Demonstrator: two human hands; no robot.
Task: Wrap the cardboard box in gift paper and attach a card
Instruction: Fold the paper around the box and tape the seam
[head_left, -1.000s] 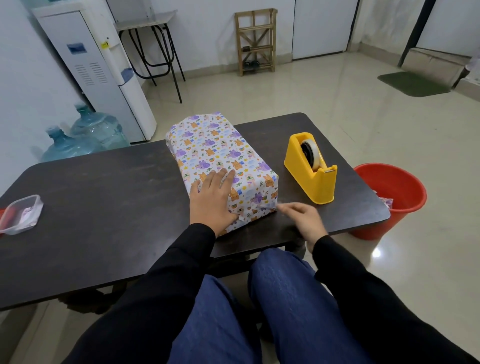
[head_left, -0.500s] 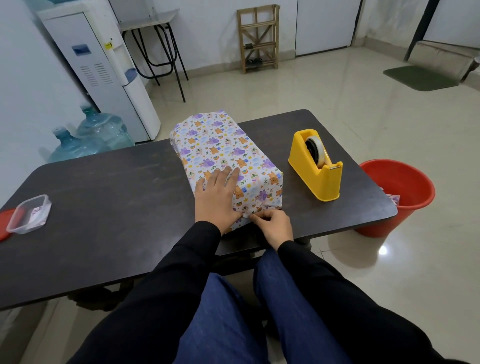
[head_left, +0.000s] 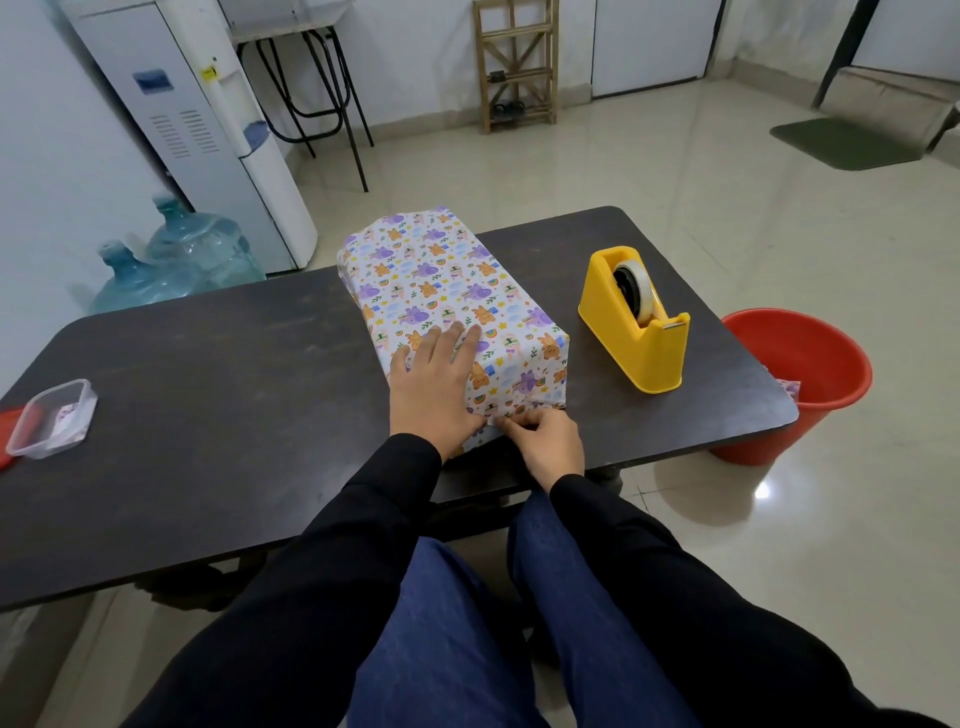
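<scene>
The wrapped box (head_left: 441, 280) is set on the dark table (head_left: 234, 389). Its near top is pressed by the left hand (head_left: 434, 387), fingers straight, nothing grasped. Just beside that hand, at the box's near end, a fold of gift paper (head_left: 519, 402) is pinched by the curled fingers of the right hand (head_left: 548, 441). Beyond this pinch, to its right, a yellow tape dispenser (head_left: 631, 332) is seen, apart from the box.
</scene>
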